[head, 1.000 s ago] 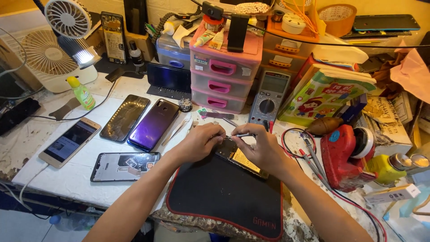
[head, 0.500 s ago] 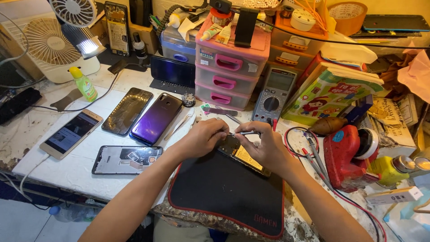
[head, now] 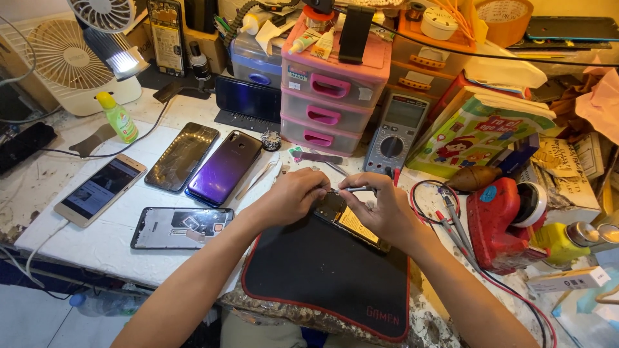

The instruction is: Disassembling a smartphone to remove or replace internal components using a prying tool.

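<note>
Opened phone [head: 351,222] flat on mat; tweezers [head: 354,189] above.

My hands [head: 348,200] meet over an opened phone [head: 351,222] that lies at the far edge of the work mat [head: 322,277], near the front of the bench [head: 109,241]. Left of the mat lies a phone frame [head: 182,227]; behind it two phones [head: 203,161] rest side by side, with a third phone [head: 100,188] further left. Behind my hands stands a drawer unit [head: 329,103], a multimeter [head: 396,135] leaning just to its right. A desk fan [head: 64,61] stands at the far left corner.
</note>
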